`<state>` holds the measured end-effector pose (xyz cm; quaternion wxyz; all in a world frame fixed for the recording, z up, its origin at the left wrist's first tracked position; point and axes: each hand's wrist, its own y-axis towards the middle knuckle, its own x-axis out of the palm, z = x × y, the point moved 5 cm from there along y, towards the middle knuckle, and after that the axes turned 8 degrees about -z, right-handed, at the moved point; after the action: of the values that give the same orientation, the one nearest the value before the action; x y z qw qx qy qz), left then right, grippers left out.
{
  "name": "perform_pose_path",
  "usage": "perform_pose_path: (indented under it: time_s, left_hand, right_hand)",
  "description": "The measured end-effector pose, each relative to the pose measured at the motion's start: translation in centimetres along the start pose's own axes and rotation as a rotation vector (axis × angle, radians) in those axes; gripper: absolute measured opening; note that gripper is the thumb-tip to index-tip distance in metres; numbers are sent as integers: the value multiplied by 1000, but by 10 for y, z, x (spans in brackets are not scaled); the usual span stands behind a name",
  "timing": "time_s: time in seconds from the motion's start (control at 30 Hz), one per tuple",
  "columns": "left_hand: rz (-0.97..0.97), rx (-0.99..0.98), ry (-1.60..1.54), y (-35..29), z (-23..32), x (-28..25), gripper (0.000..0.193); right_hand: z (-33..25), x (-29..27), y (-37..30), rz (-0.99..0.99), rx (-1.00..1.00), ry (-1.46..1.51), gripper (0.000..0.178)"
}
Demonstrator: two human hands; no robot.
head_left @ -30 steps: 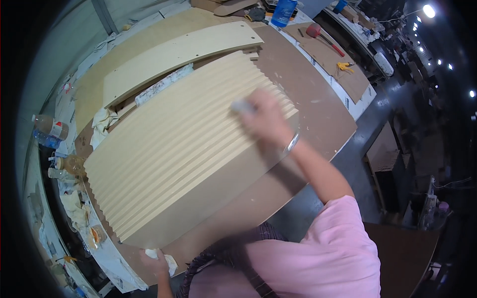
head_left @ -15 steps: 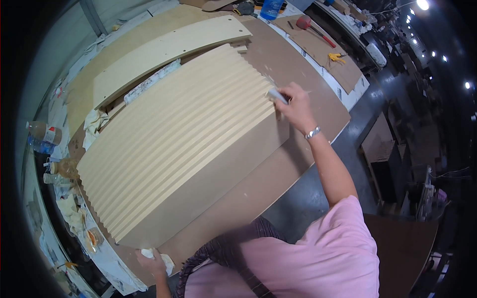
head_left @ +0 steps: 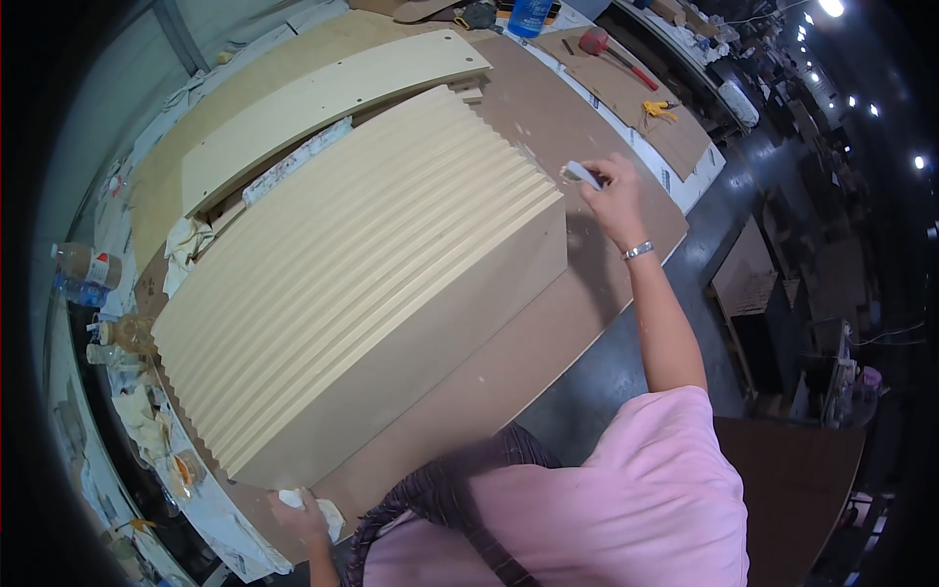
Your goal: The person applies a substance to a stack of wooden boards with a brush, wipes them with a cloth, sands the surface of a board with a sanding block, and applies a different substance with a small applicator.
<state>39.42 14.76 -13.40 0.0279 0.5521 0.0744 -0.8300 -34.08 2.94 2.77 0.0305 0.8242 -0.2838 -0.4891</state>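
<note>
A large cream panel with a fluted, wavy top (head_left: pixel 362 235) and a flat tan front side (head_left: pixel 401 362) lies across the workbench. Off its far right corner, my right hand (head_left: pixel 614 203) pinches a small grey block like a sanding sponge (head_left: pixel 584 175). The block is in the air or just over the brown board, apart from the panel's end. Beside the panel's near left corner, my left hand (head_left: pixel 301 517) is closed on a crumpled white cloth (head_left: pixel 329 517), whose folds cover part of the fingers.
Behind the fluted panel is a curved cream board with holes (head_left: pixel 333 112). At the far right are a red-headed mallet (head_left: pixel 595 41), a yellow air blow gun (head_left: pixel 658 111) and a blue bottle (head_left: pixel 529 17). Plastic bottles (head_left: pixel 88 264) and a tape roll (head_left: pixel 186 470) line the left edge.
My right hand has moved right, taking the grey block off the panel's ridged end and away from it. My left hand with the cloth stays in place.
</note>
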Motion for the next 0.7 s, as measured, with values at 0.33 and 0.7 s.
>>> perform_pose_path:
  time_s: [0.33, 0.7]
  left_hand:
    - [16, 49, -13, 2, 16, -3, 72]
    - [13, 35, 50, -1, 4, 1, 69]
  right_hand:
    - [1, 33, 39, -103, -23, 97, 23]
    - [-111, 42, -41, -165, -376, 93, 20]
